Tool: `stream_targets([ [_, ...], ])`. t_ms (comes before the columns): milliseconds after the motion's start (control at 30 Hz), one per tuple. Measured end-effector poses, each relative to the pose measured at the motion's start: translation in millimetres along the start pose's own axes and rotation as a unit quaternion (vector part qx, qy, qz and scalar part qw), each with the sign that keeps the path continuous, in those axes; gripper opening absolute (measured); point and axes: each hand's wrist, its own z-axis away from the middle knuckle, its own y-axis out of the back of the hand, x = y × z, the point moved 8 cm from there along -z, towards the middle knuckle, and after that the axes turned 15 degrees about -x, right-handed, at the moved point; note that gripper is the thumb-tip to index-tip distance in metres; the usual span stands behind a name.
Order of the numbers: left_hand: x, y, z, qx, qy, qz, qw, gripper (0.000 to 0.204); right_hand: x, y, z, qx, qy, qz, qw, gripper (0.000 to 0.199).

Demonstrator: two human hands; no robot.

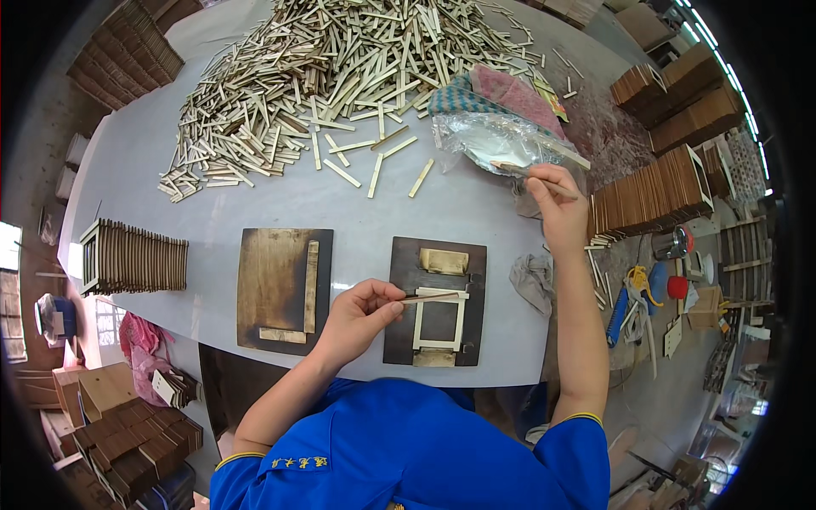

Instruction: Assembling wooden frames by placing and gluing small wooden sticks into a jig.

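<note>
My left hand (361,316) pinches a thin wooden strip (433,297) by one end, above a dark board (473,340). On that board lies a pale rectangular wooden frame (460,325) between two wooden blocks, one (444,261) at its far end and one (435,359) at its near end. At the far right, my right hand (561,212) is closed around a slim wooden stick (513,169). The stick's tip reaches the near edge of a plastic-lined dish of white paste (489,144). A second board (272,276), scorched brown with two strips along its edges, lies to the left.
A big heap of loose wooden strips (340,68) covers the table's far side. Stacked frames (140,257) stand at the left edge. Red and teal cloths (510,95) lie behind the dish, and a grey rag (534,279) sits near the right edge. More frame stacks (650,195) stand beyond.
</note>
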Motion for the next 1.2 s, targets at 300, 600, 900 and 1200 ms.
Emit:
stream_targets([
  [300,3.5,-3.2,-0.9,0.011,-0.004,0.012,1.000,0.023,-25.5,-19.6,-1.7,-0.048,0.060,0.235,0.969,0.014],
  [600,-2.8,-4.2,-3.3,-0.012,0.040,-0.006,0.999,0.020,-27.1,-20.9,42.7,-0.005,-0.003,0.127,0.992,0.010],
  [900,-3.3,-10.0,-2.1,-0.023,0.035,0.019,0.999,0.013,12.2,-21.4,108.5,0.063,-0.081,-0.368,0.924,0.018],
  [1200,-3.7,-15.0,-0.1,-0.002,0.050,0.057,0.997,0.007,-44.9,-42.9,140.7,0.019,0.041,-0.326,0.944,0.015],
])
